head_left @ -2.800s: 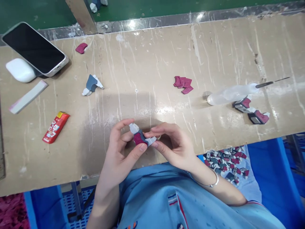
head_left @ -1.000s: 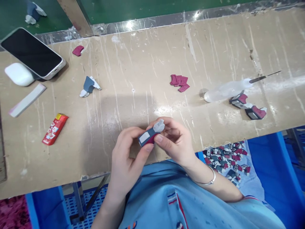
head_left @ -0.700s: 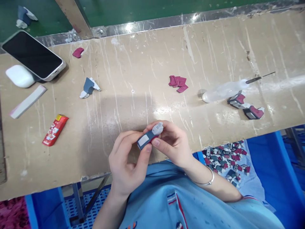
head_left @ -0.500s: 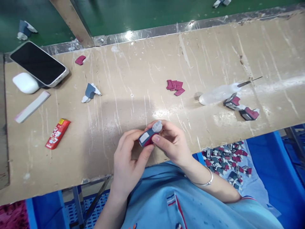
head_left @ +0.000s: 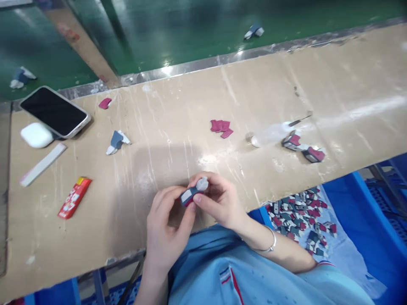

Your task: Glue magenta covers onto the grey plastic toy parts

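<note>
A small plastic toy part [head_left: 187, 195], dark blue-grey with a light grey end and maroon underneath, is pinched in both hands above the table's front edge. My left hand [head_left: 168, 224] grips its left end between thumb and fingers. On its right side, my right hand [head_left: 219, 201] presses with the thumb, the fingers curled behind. Several maroon pieces [head_left: 221, 127] lie beyond the hands. Farther right are a clear needle-tipped bottle [head_left: 270, 134] and two assembled parts [head_left: 313, 154] with maroon panels. A blue-grey and white part [head_left: 117, 141] rests to the left.
At the left lie a phone [head_left: 54, 111], a white case [head_left: 36, 135], a pale strip [head_left: 43, 165] and a red packet [head_left: 74, 198]. Behind the table runs a green belt [head_left: 190, 38] carrying parts. A blue bin [head_left: 359, 212] of assembled parts stands below right.
The view has tilted, so the table sits lower in it. Parts on the green belt have shifted left relative to the table. Both hands keep hold of the toy part.
</note>
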`<action>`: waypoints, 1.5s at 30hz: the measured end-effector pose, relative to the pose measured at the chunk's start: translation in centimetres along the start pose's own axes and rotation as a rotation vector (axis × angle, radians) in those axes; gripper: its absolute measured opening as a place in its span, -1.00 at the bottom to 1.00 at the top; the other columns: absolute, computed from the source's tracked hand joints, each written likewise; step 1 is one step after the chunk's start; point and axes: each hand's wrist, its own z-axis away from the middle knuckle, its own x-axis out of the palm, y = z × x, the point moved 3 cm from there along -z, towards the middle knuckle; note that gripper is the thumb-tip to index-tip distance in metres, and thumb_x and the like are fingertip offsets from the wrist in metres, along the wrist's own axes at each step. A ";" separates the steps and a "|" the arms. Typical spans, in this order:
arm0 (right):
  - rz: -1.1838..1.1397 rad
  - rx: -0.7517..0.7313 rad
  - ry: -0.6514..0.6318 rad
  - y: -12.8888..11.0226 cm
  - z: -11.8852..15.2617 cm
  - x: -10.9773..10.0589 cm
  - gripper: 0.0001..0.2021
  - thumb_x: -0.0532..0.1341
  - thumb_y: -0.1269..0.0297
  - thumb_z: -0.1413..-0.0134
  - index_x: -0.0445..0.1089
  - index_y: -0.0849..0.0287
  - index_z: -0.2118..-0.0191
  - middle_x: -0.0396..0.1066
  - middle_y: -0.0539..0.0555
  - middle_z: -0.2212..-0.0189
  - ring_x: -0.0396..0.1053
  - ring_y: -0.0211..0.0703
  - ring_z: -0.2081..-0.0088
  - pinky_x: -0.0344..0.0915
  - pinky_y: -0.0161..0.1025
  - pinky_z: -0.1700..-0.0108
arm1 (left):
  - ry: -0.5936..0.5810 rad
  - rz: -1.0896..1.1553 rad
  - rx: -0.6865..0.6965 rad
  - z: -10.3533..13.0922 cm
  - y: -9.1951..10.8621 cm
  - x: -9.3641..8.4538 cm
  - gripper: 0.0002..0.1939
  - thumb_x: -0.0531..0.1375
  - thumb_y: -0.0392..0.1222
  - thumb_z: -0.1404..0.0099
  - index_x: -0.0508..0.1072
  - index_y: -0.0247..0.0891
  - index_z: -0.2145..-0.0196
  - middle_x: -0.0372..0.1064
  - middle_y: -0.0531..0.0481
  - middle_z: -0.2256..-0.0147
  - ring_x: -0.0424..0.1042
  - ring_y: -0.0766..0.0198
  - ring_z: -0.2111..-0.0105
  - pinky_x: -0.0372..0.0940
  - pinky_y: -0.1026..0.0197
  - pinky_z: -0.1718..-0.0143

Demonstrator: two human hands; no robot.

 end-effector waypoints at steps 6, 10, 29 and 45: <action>0.135 -0.059 0.071 -1.0 0.5 -3.6 -0.65 0.46 -0.08 -0.25 0.58 0.12 0.15 0.52 -0.01 0.43 0.39 -0.27 0.49 0.41 -0.32 0.45 | -0.163 -0.221 0.196 -1.8 -1.0 -2.7 -0.76 0.30 -0.02 -0.53 0.61 0.05 -0.10 0.67 0.01 0.06 0.60 0.04 0.13 0.46 0.07 0.08; 0.260 -0.097 0.324 -2.7 3.0 -10.6 -0.67 0.51 -0.06 -0.23 0.64 0.11 0.16 0.59 0.03 0.38 0.45 -0.24 0.46 0.48 -0.28 0.42 | -0.156 -0.346 0.239 -5.1 -3.5 -6.4 -0.76 0.29 0.13 -0.49 0.63 0.10 -0.02 0.66 0.02 0.09 0.56 -0.08 0.13 0.41 -0.05 0.06; 1.332 -0.600 0.574 -5.3 7.3 -16.9 -0.78 0.23 0.34 -0.55 0.57 0.08 -0.14 0.73 0.11 0.09 0.65 -0.08 0.10 0.61 -0.12 0.06 | -0.441 -0.779 0.254 -35.7 2.7 11.8 -0.15 0.03 0.17 -0.62 0.13 -0.59 -0.55 -0.03 -0.61 -0.56 -0.06 -0.59 -0.57 -0.07 -0.52 -0.52; 1.230 -0.653 0.420 -4.9 5.0 -17.1 -0.90 0.28 0.32 -0.53 0.58 0.09 0.04 0.76 -0.01 0.23 0.66 -0.07 -0.04 0.51 -0.10 -0.09 | -0.396 -0.832 0.213 -42.3 3.3 17.1 -0.01 -0.06 0.41 -0.58 0.28 -0.70 -0.41 -0.08 -0.45 -0.57 -0.05 -0.59 -0.57 -0.01 -0.45 -0.54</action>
